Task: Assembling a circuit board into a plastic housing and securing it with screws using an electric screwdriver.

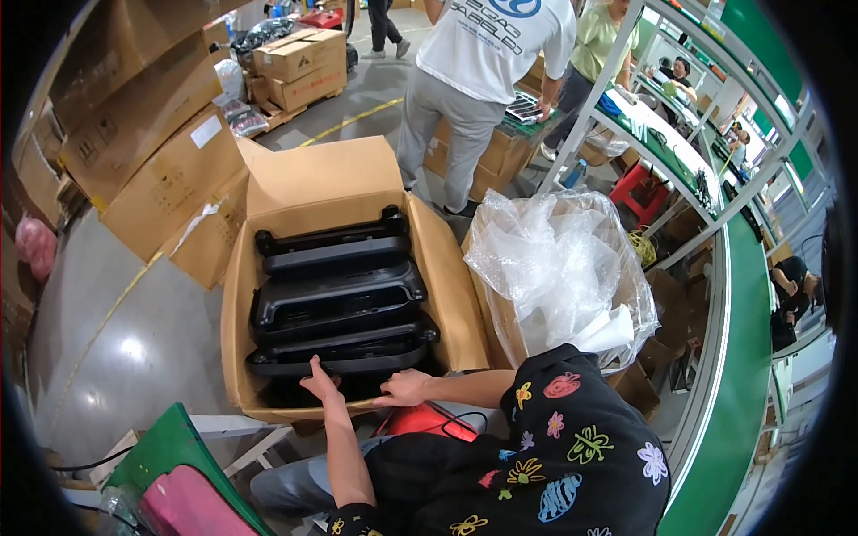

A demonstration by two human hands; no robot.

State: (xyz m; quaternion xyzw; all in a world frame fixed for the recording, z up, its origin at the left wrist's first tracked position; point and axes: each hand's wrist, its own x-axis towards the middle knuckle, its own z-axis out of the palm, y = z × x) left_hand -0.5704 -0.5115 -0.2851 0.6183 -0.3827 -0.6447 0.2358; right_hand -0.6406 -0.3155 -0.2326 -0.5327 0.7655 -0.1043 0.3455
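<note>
Two hands are reaching into the cardboard box (268, 295): the left hand (320, 382), fingers apart, is touching the nearest black plastic tray (344, 353), lying crosswise just ahead; the right hand (407, 389) is resting open alongside.

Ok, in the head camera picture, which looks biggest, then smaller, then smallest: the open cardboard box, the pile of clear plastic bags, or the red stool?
1. The open cardboard box.
2. The pile of clear plastic bags, though it looks not far behind the box.
3. The red stool, clearly smallest here, but it stands farther from the camera, so it may really be bigger than it looks.
</note>
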